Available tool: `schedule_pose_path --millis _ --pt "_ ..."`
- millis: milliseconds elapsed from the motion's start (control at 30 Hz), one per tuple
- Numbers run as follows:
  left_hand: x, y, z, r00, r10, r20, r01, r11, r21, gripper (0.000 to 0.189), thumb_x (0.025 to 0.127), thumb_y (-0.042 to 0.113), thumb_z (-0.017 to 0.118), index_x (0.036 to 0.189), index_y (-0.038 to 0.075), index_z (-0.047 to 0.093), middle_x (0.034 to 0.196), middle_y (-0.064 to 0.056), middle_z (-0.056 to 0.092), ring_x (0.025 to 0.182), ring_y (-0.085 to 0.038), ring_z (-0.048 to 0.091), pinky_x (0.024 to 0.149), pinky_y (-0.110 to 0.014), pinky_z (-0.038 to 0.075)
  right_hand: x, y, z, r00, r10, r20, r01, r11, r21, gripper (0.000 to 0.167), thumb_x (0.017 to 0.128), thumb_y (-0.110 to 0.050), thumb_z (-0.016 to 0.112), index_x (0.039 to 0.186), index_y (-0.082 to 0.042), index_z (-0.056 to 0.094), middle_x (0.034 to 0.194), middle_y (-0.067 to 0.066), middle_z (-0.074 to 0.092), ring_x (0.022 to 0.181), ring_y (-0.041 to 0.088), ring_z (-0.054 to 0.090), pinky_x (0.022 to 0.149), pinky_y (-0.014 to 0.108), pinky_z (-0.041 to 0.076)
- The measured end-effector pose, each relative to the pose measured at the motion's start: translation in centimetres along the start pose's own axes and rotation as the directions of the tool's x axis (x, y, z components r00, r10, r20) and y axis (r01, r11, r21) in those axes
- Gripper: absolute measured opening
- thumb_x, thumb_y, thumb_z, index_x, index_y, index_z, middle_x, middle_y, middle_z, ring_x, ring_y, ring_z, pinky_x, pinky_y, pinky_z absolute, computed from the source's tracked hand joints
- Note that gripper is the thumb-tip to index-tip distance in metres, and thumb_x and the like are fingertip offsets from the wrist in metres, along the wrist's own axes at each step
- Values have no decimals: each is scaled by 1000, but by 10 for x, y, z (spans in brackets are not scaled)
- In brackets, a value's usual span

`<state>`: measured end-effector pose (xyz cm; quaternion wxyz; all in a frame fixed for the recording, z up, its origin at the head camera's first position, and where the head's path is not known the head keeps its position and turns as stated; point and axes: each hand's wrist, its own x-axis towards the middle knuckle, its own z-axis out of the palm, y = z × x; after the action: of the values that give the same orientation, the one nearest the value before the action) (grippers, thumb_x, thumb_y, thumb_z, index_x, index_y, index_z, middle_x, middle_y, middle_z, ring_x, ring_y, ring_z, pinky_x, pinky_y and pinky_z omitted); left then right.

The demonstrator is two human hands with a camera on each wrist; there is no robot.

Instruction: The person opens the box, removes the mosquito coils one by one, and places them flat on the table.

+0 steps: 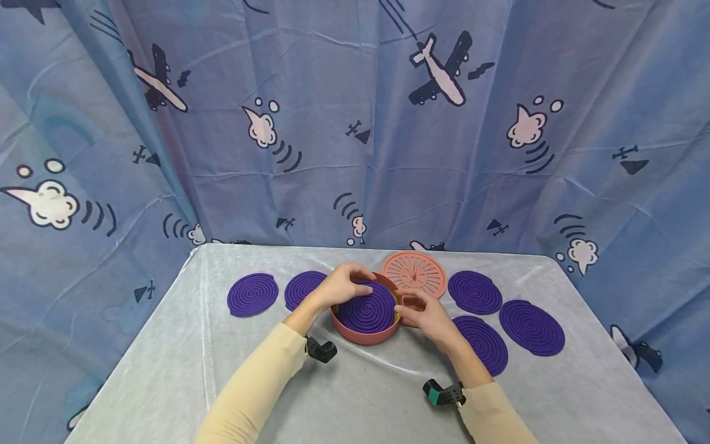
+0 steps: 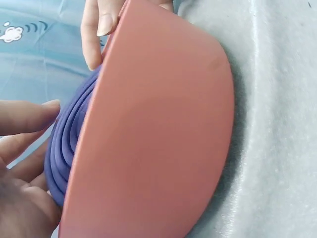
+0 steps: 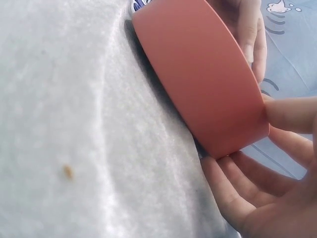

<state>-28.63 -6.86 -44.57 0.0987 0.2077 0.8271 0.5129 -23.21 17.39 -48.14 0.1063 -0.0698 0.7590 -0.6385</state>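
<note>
A round orange-red mosquito-coil box [image 1: 363, 338] stands on the table with a purple mosquito coil [image 1: 368, 313] in its mouth. My left hand [image 1: 342, 287] holds that coil at its far left edge, thumb over the top. In the left wrist view the coil [image 2: 60, 153] bulges above the rim, the left thumb close by and other fingers behind it. On the other side, my right hand [image 1: 426, 316] grips the box wall, thumb at the rim and fingers lower down, as the right wrist view shows on the box [image 3: 198, 74]. A yellow edge shows inside; the bottom is hidden.
The slotted orange lid [image 1: 415, 272] lies just behind the box. More purple coils lie flat: one far left [image 1: 252, 295], one partly behind the left forearm [image 1: 304, 285], and several on the right [image 1: 531, 328]. A patterned curtain [image 1: 355, 123] hangs behind the table.
</note>
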Motion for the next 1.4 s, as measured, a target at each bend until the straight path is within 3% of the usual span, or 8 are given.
schedule_pose_path --millis 533,833,1133,1400 --pt "-8 -4 2 999 -26 22 27 998 -62 31 88 -1 72 119 5 71 125 -10 68 119 -25 61 106 -43 46 0 2 2 1000 10 -4 -10 1000 5 47 97 -14 71 140 -5 56 135 24 56 117 30 62 89 38 59" --pt "-9 -3 5 999 39 -26 -39 999 -1 35 86 -9 67 118 4 71 117 -9 71 111 -20 64 102 -39 48 0 2 3 1000 7 -8 -7 1000 6 47 96 -14 72 139 -5 57 135 24 55 116 29 62 87 37 59" --pt "-15 14 -14 985 107 -137 -98 993 70 33 88 -4 68 120 5 71 120 -10 70 97 -24 68 85 -36 55 0 1 -1 1000 -11 12 11 1000 13 47 98 -8 68 141 0 53 135 27 54 117 30 61 88 36 59" --pt "-25 29 -32 977 131 -166 -128 991 27 34 88 -6 68 121 3 70 121 -12 69 93 -21 68 81 -32 56 -1 -2 -2 1000 -8 14 8 1000 13 47 98 -9 68 142 1 53 137 29 53 119 33 60 90 38 58"
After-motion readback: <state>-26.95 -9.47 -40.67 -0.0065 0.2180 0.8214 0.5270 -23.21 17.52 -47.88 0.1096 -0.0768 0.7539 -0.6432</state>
